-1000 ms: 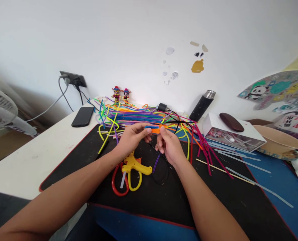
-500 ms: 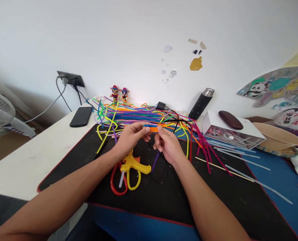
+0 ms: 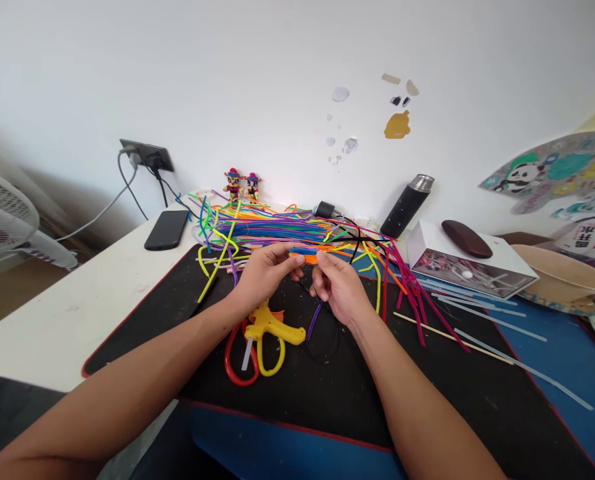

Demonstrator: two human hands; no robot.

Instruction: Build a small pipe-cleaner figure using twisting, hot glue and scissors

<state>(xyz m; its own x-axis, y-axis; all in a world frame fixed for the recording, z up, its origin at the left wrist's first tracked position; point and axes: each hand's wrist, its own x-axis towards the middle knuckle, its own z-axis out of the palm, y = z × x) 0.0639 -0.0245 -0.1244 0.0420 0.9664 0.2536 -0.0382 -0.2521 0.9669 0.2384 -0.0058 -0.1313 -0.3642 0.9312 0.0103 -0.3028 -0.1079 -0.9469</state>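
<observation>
Between my two hands is a short flat piece of orange and blue pipe cleaners [image 3: 307, 257]. My left hand [image 3: 271, 268] pinches its left end between thumb and fingers. On its right end, the thumb and fingers of my right hand [image 3: 338, 283] are closed, the other fingers curled below. Under my left wrist lies a yellow glue gun [image 3: 272, 325] with a glue stick poking out of its back. It rests over scissors with a red and a yellow handle loop [image 3: 241, 380]. A purple pipe cleaner [image 3: 314, 321] lies just below my right hand.
Behind my hands spreads a heap of coloured pipe cleaners [image 3: 277, 227]. Two small figures [image 3: 233, 185], a black flask [image 3: 407, 207] and a white box [image 3: 470, 260] stand along the wall. Glue sticks [image 3: 522, 370] and a wooden skewer [image 3: 452, 338] lie right; a phone [image 3: 167, 230] lies left.
The whole view has shifted slightly, so everything sits a little further right. Both hands keep their grip on the orange and blue piece, and a bit more of its blue strip shows.
</observation>
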